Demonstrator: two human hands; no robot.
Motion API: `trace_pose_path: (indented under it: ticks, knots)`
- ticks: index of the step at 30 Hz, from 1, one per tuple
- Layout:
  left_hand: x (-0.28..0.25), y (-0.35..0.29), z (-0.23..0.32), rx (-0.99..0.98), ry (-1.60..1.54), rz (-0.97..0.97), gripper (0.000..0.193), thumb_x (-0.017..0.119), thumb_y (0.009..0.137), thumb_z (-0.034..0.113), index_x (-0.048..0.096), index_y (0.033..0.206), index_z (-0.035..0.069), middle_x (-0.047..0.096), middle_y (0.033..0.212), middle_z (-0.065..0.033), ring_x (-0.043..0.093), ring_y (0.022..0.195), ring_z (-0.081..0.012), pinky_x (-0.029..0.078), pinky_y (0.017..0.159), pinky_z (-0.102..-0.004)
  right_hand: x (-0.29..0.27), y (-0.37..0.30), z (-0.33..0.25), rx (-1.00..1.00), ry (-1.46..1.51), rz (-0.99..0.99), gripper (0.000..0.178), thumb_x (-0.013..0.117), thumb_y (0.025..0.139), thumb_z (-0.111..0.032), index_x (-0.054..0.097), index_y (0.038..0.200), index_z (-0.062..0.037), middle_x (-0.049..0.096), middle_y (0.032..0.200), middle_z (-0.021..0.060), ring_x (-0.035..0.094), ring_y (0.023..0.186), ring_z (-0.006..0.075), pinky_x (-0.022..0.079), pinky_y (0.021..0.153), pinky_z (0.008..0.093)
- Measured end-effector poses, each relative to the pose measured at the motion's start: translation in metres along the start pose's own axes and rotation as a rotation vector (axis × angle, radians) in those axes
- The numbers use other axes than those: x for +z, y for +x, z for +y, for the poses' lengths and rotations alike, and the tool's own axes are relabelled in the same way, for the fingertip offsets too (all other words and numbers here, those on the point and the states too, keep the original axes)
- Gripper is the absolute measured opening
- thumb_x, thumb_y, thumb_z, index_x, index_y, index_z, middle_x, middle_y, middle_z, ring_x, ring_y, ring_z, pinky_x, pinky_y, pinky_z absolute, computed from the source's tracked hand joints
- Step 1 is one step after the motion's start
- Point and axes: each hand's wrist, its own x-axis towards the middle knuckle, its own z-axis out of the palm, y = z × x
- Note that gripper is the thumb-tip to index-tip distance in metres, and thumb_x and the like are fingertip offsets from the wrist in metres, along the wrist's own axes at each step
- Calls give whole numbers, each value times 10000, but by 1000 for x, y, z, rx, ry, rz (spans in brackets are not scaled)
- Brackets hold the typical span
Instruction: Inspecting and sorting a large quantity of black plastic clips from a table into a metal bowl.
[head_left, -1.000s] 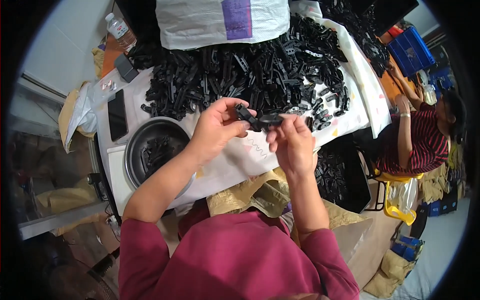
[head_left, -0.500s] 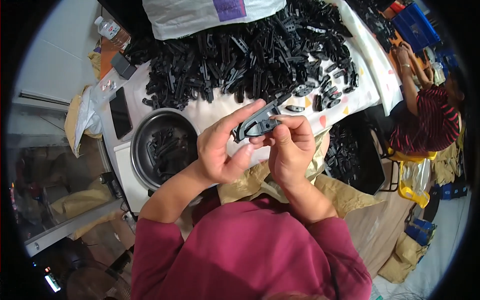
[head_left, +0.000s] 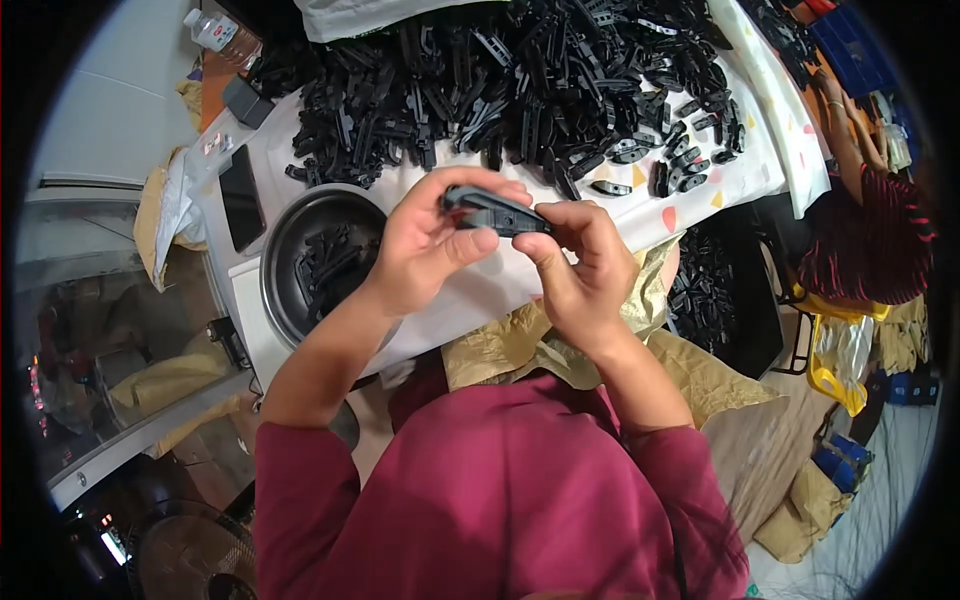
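Head view: left hand (head_left: 425, 250) and right hand (head_left: 580, 265) both pinch one black part (head_left: 495, 212) between fingertips, above a bowl (head_left: 285, 250) holding few parts, the big pile (head_left: 520, 80) beyond the fingers apparently mostly unworked.

Black plastic part (head_left: 495, 212) now nearer the chest (both hands likewise), flatter between the fingers (head_left: 470, 243)

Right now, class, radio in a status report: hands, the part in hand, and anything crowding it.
Left hand and right hand both grip one black plastic part. Held above the white table cover. Parts pile behind, round dark bowl to the left; nothing touching it.
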Motion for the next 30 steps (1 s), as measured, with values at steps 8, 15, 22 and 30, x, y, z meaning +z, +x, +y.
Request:
trace_pose_path:
  ticks: [8, 15, 22, 30]
  knots:
    - [-74, 31, -9, -201, 277, 614, 318, 464, 803, 32, 453, 1118, -14, 534, 783, -74, 591, 789, -204, 478, 735, -316, -84, 9, 84, 93, -1013, -147, 320, 640, 714, -113, 595, 1025, -54, 582, 955, 128, 532, 913, 318, 437, 780, 361]
    - [-56, 93, -43, -201, 1576, 306, 154, 620, 742, 194, 666, 798, 59, 634, 779, -168, 637, 677, -252, 490, 598, -330, -64, 7, 84, 145, -1027, -220, 234, 637, 713, -109, 595, 924, -16, 603, 871, 132, 563, 842, 300, 439, 749, 354]
    - [-55, 109, -64, -417, 1951, 123, 136, 579, 736, 147, 648, 800, 49, 653, 800, -142, 641, 753, -308, 513, 610, -380, -48, -1, 80, 381, -359, 5, 196, 493, 876, -87, 509, 1053, -3, 614, 821, 110, 557, 699, 141, 439, 627, 262]
    - [-73, 87, -55, -292, 1741, 152, 220, 536, 749, 123, 594, 961, 118, 642, 843, -138, 619, 814, -310, 483, 699, -430, -45, -4, 73, 581, 328, 135, 229, 521, 881, -102, 521, 1080, 11, 577, 886, 57, 541, 708, 97, 440, 518, 201]
